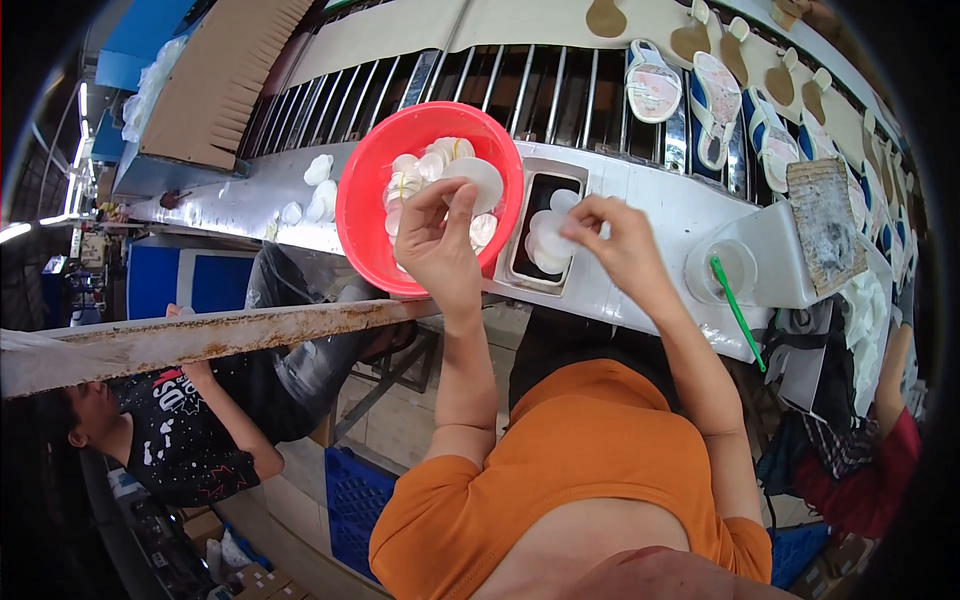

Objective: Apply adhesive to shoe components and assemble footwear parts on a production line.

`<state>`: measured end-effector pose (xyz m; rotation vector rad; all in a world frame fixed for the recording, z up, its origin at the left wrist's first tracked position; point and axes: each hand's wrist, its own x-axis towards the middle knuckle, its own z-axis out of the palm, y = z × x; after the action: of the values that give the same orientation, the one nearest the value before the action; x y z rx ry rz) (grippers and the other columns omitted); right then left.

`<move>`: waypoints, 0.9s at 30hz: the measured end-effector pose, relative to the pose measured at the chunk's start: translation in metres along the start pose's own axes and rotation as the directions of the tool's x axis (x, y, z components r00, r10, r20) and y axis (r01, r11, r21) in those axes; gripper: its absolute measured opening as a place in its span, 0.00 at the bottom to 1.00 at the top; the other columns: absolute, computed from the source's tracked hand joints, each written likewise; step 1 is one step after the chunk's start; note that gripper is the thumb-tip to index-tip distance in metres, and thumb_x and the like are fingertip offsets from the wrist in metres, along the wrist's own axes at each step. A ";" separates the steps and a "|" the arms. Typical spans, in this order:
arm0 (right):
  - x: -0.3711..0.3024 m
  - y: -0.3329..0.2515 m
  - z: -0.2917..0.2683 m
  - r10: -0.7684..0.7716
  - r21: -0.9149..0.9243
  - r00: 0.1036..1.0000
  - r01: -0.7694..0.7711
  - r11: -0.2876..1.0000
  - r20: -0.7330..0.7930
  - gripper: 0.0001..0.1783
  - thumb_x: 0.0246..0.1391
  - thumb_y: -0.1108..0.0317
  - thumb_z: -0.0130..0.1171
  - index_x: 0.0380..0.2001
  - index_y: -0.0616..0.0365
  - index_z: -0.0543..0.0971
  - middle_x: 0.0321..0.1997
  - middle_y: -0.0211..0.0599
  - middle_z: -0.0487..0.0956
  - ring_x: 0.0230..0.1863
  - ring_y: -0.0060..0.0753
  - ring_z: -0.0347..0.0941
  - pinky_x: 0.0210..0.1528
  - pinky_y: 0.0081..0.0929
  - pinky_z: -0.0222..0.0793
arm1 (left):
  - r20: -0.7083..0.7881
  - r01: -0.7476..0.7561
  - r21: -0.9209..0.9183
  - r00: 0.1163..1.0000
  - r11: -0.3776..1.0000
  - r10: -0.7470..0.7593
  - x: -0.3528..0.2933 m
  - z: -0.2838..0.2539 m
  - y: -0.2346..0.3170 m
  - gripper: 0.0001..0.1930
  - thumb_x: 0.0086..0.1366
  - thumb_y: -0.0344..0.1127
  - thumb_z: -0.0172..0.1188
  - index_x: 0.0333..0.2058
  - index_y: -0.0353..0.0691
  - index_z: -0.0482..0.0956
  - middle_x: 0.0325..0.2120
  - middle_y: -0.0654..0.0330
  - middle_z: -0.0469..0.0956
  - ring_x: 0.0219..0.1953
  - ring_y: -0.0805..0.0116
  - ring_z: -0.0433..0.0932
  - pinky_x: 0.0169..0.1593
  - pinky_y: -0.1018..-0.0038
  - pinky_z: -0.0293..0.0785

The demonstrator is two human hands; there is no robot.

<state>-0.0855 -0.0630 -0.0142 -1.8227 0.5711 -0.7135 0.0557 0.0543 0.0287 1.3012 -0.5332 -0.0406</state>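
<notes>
A flat white round disc (478, 184) is pinched between the thumb and fingers of my left hand (440, 240), above the right side of a red plastic basin (357, 215). The basin holds several more white discs (403, 186), some in bundles with bands around them. My right hand (622, 245) is closed at the fingertips on the edge of a translucent white disc (553, 232). More such discs overlap beside it, over a small rectangular tray (522, 270) with a dark inside. Whether these rest in the tray or hang from my fingers is hard to tell.
A clear cup (722, 270) with a green-handled tool (735, 305) stands to the right, near a crusty block (825, 225). Beyond the metal table lies a roller conveyor (510, 90) with sandal parts (654, 82). A rusty bar (215, 338) and a seated person (190, 430) are on the left.
</notes>
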 end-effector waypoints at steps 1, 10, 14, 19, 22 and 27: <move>-0.001 0.007 0.010 0.034 -0.140 0.996 -0.022 0.990 0.084 0.10 0.48 0.66 0.67 0.30 0.60 0.81 0.25 0.34 0.79 0.28 0.31 0.71 0.34 0.29 0.67 | 0.015 0.014 -0.049 1.000 0.999 -0.013 0.001 -0.002 0.002 0.10 0.60 0.22 0.65 0.40 0.33 0.79 0.30 0.61 0.81 0.33 0.78 0.78 0.38 0.82 0.75; 0.004 0.009 -0.007 0.053 -0.192 0.996 -0.066 0.979 -0.072 0.20 0.46 0.63 0.68 0.43 0.56 0.80 0.35 0.32 0.81 0.33 0.32 0.71 0.37 0.30 0.66 | 0.347 0.321 -0.043 0.893 0.946 -0.287 -0.011 0.008 -0.008 0.15 0.61 0.22 0.63 0.47 0.33 0.77 0.30 0.60 0.82 0.33 0.78 0.79 0.37 0.83 0.74; 0.005 -0.020 -0.029 0.085 0.062 0.995 -0.082 0.995 -0.045 0.18 0.48 0.62 0.69 0.42 0.56 0.81 0.36 0.28 0.82 0.32 0.21 0.68 0.35 0.22 0.61 | 0.454 0.360 -0.021 0.835 0.933 -0.312 -0.027 0.023 -0.015 0.09 0.61 0.24 0.64 0.41 0.31 0.80 0.32 0.61 0.82 0.34 0.79 0.78 0.38 0.83 0.74; -0.010 -0.041 -0.040 -0.035 -0.028 0.981 0.030 0.999 -0.188 0.07 0.49 0.68 0.67 0.29 0.60 0.82 0.27 0.31 0.79 0.32 0.25 0.69 0.37 0.24 0.62 | 0.516 0.400 -0.045 0.794 0.915 -0.322 -0.042 0.045 -0.007 0.06 0.63 0.27 0.63 0.38 0.33 0.80 0.32 0.65 0.80 0.35 0.81 0.76 0.39 0.85 0.72; -0.017 -0.042 -0.045 -0.107 -0.116 0.959 0.078 0.990 -0.263 0.06 0.49 0.69 0.67 0.27 0.60 0.80 0.25 0.32 0.78 0.31 0.28 0.70 0.38 0.26 0.62 | 0.502 0.382 -0.088 0.815 0.920 -0.290 -0.046 0.056 -0.001 0.06 0.63 0.27 0.63 0.38 0.33 0.80 0.33 0.64 0.79 0.36 0.80 0.76 0.40 0.83 0.74; -0.025 -0.043 -0.050 -0.187 -0.216 0.935 0.124 0.969 -0.303 0.06 0.49 0.70 0.66 0.25 0.59 0.79 0.24 0.31 0.77 0.30 0.31 0.70 0.38 0.28 0.60 | 0.527 0.351 -0.075 0.809 0.933 -0.262 -0.050 0.062 -0.002 0.05 0.65 0.26 0.60 0.38 0.33 0.80 0.33 0.63 0.79 0.36 0.79 0.76 0.42 0.81 0.76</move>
<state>-0.1360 -0.0641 0.0343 -1.9611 0.7343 -1.1100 -0.0125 0.0140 0.0190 1.1939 -0.7447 -0.7101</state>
